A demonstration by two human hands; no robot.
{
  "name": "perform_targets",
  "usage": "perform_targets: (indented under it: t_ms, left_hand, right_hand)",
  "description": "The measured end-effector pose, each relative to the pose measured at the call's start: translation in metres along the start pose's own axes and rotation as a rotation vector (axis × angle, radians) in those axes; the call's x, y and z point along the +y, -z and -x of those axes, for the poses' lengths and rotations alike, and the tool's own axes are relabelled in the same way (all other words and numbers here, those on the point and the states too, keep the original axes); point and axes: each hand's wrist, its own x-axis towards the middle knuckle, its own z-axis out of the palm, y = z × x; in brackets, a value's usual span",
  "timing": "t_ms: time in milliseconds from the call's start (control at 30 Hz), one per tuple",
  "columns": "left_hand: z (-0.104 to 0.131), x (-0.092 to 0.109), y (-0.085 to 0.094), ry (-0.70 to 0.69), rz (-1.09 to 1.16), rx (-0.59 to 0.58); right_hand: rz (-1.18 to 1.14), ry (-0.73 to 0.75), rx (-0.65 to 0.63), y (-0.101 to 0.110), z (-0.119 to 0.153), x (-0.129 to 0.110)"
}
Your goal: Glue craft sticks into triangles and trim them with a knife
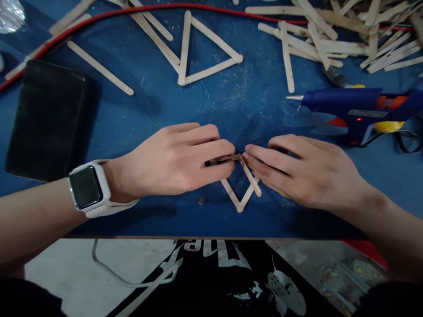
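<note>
Between my hands, near the table's front edge, is a small frame of wooden craft sticks with one corner pointing toward me. Another craft stick slants across its right side, its near end free. My left hand is closed, thumb and fingers pinching a craft stick along the frame's far side. My right hand is closed too, its fingertips gathered on the sticks at the far right corner. Fingers hide much of the far side and the right corner, so the joints there cannot be made out.
A finished-looking stick triangle lies farther back on the blue table. A blue glue gun lies at right, below a pile of craft sticks. At left are a black box-like device and a red cable.
</note>
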Motion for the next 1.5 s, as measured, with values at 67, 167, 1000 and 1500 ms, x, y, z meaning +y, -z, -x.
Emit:
perform_targets:
  t_ms: [67,167,1000,1500]
  left_hand:
    - [-0.001,0.0,-0.002,0.022,0.029,-0.015]
    - [-0.002,-0.001,-0.001,0.047,0.113,-0.025]
    - [-0.005,0.001,0.009,0.271,0.225,0.074]
    - [-0.001,-0.001,0.007,0.108,0.092,-0.011]
  right_hand:
    - [-0.011,0.003,0.002,0.0,0.001,0.002]
    - [-0.02,-0.004,0.001,-0.001,0.002,0.003]
    - [-0.054,-0.028,0.045,0.0,0.0,0.006]
    - [-0.022,-0.01,0.011,0.002,0.0,0.005]
